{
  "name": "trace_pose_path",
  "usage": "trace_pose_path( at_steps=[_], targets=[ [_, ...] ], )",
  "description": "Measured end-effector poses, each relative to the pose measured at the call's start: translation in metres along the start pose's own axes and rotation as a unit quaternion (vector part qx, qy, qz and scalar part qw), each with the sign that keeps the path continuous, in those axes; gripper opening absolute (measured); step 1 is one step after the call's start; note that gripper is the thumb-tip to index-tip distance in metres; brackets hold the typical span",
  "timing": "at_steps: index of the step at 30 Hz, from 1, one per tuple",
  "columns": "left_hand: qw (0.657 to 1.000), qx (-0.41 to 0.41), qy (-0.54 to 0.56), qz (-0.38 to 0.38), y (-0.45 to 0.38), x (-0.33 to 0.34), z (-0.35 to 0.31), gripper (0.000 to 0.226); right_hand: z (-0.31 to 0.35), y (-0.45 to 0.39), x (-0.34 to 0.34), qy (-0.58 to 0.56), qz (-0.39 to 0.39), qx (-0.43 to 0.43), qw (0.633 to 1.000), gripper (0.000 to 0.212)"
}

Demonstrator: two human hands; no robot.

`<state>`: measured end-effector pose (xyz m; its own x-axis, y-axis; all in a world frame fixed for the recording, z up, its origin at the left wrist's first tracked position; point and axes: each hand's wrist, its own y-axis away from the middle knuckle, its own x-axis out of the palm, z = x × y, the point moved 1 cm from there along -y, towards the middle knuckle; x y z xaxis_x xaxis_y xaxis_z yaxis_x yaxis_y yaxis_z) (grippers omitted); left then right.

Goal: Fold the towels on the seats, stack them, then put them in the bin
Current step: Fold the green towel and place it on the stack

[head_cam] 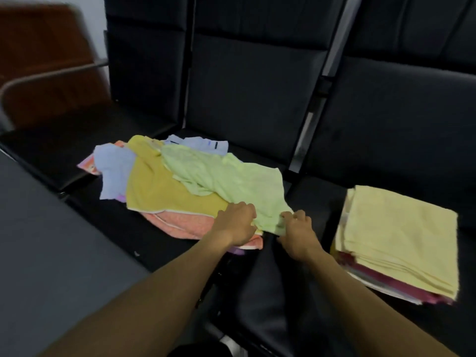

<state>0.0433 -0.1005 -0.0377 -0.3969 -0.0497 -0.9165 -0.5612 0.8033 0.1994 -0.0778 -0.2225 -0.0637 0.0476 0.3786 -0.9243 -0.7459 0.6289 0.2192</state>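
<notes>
The row of black seats (257, 99) carries all the task material; no bin appears in the head view, so the final placement step cannot be assessed beyond noting that it is not yet done. On the middle seat lies the unfolded pile (164, 181), a loose heap of several towels: a mustard towel (154, 189), a salmon towel (175, 225) beneath it, a lavender towel (113, 171) at the far left, and further pieces partly hidden. On the seat to the right, well apart from the pile, stands the folded stack (396, 243), topped with pale yellow layers over red and white ones; this portion of the work is judged complete. The light green towel (231, 181) lies crumpled on top of the pile, its near edge drawn toward the person. The left hand (237, 222) pinches that near edge; its grip is closed on the fabric. The right hand (296, 228) pinches the same edge just beside it, grip likewise closed on the fabric. Judgement: folding is partway through; the green towel is the current item, several remain, and final stacking and transfer follow.
</notes>
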Motion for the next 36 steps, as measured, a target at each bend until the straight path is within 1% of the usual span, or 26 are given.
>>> trace_pose_path(
  at_steps=[2, 3, 4, 6, 8, 10, 14, 16, 20, 22, 24, 27, 30, 32, 34, 36],
  targets=[
    [1.000, 0.000, 0.016, -0.004, 0.000, 0.007, 0.001, 0.037, -0.001, -0.003, 0.005, 0.022, -0.046, -0.004, 0.999, 0.032],
    [1.000, 0.004, 0.007, -0.009, 0.000, 0.010, -0.002, 0.039, -0.002, -0.004, 0.005, 0.014, -0.059, -0.003, 0.998, 0.023],
    [1.000, 0.011, -0.011, -0.017, 0.000, 0.012, -0.005, 0.042, -0.001, -0.003, 0.003, -0.005, -0.065, 0.001, 0.998, 0.016],
    [0.998, 0.028, -0.028, -0.041, 0.002, 0.014, -0.016, 0.049, -0.001, 0.002, -0.004, -0.070, -0.083, -0.003, 0.994, 0.009],
    [0.997, 0.048, -0.014, -0.065, 0.006, 0.013, -0.029, 0.052, 0.000, 0.014, -0.018, -0.132, -0.124, -0.021, 0.983, 0.008],
    [0.993, 0.067, 0.016, -0.092, 0.015, 0.009, -0.049, 0.050, -0.005, 0.036, -0.038, -0.171, -0.158, -0.030, 0.972, 0.010],
    [0.976, 0.102, 0.067, -0.179, 0.043, 0.005, -0.094, 0.029, -0.030, 0.087, -0.075, -0.171, -0.204, -0.041, 0.963, 0.021],
    [0.969, 0.122, 0.075, -0.199, 0.058, 0.007, -0.120, 0.015, -0.047, 0.115, -0.091, -0.169, -0.222, -0.041, 0.959, 0.024],
    [0.958, 0.189, 0.110, -0.187, 0.087, 0.018, -0.184, 0.002, -0.090, 0.172, -0.115, -0.200, -0.254, -0.002, 0.946, 0.028],
    [0.955, 0.198, 0.146, -0.168, 0.098, 0.027, -0.212, 0.011, -0.113, 0.196, -0.120, -0.234, -0.274, 0.025, 0.932, 0.026],
    [0.957, 0.177, 0.176, -0.145, 0.101, 0.040, -0.229, 0.018, -0.135, 0.214, -0.118, -0.266, -0.293, 0.054, 0.917, 0.018],
    [0.959, 0.151, 0.202, -0.125, 0.098, 0.061, -0.238, 0.021, -0.160, 0.223, -0.101, -0.307, -0.293, 0.092, 0.901, 0.004],
    [0.955, 0.126, 0.244, -0.110, 0.087, 0.084, -0.237, 0.025, -0.177, 0.218, -0.075, -0.335, -0.287, 0.121, 0.889, 0.012],
    [0.953, 0.117, 0.262, -0.097, 0.079, 0.094, -0.236, 0.019, -0.184, 0.211, -0.062, -0.348, -0.286, 0.130, 0.883, 0.009],
    [0.950, 0.126, 0.275, -0.083, 0.073, 0.097, -0.237, 0.010, -0.186, 0.202, -0.058, -0.373, -0.277, 0.130, 0.876, 0.017],
    [0.946, 0.157, 0.278, -0.062, 0.070, 0.096, -0.242, 0.004, -0.184, 0.192, -0.059, -0.397, -0.274, 0.132, 0.866, 0.023]
  ],
)
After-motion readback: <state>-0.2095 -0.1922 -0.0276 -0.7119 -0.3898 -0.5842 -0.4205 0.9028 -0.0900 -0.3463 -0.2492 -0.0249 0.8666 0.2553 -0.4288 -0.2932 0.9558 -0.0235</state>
